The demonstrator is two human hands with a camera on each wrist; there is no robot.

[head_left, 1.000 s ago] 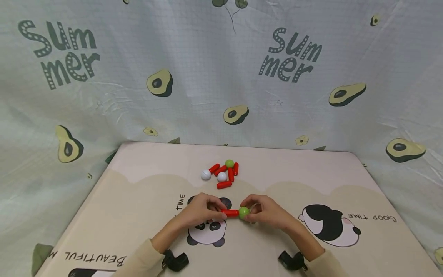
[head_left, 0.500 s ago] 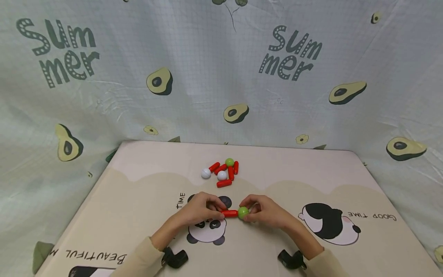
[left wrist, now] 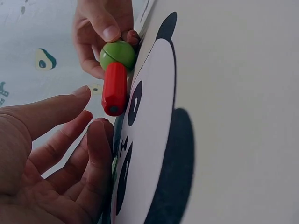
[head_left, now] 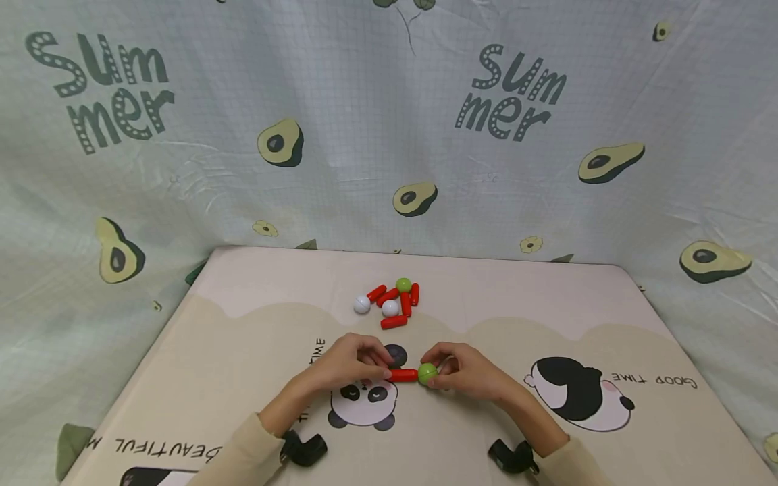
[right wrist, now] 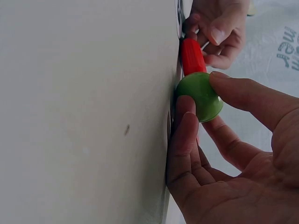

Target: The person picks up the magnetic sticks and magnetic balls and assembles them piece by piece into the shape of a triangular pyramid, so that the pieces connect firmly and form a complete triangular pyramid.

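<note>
Green ball, tabletop, avocado backdrop

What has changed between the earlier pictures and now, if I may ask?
The left hand has let go of the red rod and drawn back slightly to the person's left, now apart from the rod. The right hand still pinches the green ball at the rod's other end, and the loose pieces beyond have stayed put.
</note>
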